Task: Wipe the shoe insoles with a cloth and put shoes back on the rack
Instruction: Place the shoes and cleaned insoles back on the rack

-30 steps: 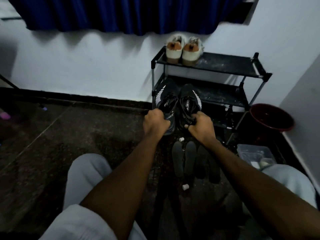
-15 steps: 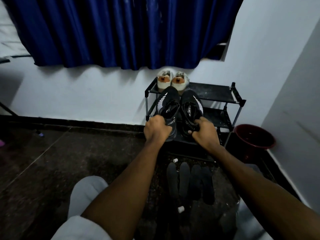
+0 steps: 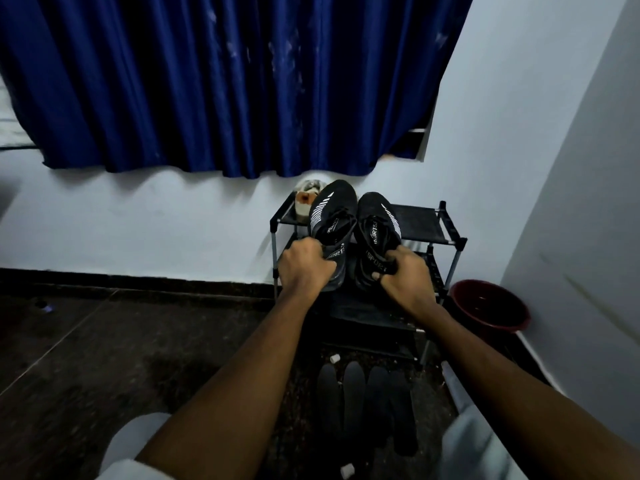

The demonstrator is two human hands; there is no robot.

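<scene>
My left hand [image 3: 304,266] grips the heel of a black sports shoe [image 3: 330,211] with white stripes. My right hand [image 3: 407,277] grips the heel of the matching right shoe [image 3: 375,220]. Both shoes are held up side by side, toes pointing away, at the height of the top shelf of the black shoe rack [image 3: 420,223]. A white shoe [image 3: 306,199] stands on the top shelf at its left end, partly hidden behind the black pair. Several dark insoles [image 3: 353,393] lie side by side on the floor in front of the rack. No cloth is visible.
A dark red bucket [image 3: 490,304] stands right of the rack against the wall. A blue curtain [image 3: 225,81] hangs above. Small white caps [image 3: 334,358] lie on the dark floor by the insoles. My knees in light trousers [image 3: 138,441] frame the bottom.
Both hands have lifted the black pair from the level of the middle shelf up to the top shelf. The view has tilted upward, showing more curtain.
</scene>
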